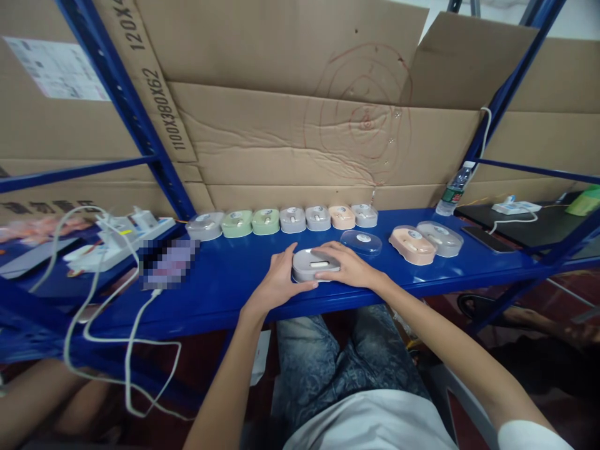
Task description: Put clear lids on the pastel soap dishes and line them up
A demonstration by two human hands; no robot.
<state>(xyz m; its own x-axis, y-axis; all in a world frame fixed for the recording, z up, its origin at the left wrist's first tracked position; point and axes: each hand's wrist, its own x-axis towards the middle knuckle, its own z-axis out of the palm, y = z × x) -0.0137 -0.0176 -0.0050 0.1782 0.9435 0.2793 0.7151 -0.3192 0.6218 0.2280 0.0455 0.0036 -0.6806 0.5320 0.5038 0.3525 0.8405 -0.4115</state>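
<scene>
A grey oval case [307, 267] with a white slot-shaped piece in its top rests near the front edge of the blue shelf. My left hand [277, 281] grips its left end, thumb along the front. From the right, my right hand [349, 265] closes on the other end, fingers across the top. Just behind my right hand lies a clear oval plastic lid [360, 242] with a round label. Further right, a peach case [411, 245] sits beside an oval clear-covered case [440, 239].
A row of several lidded cases in grey, green [237, 224] and peach [342, 217] lines the back of the shelf. A water bottle [454, 189] stands back right. Left are a phone [169, 264], a power strip [124, 240] and looping white cables [134, 340]. Blue posts [126, 106] flank the shelf.
</scene>
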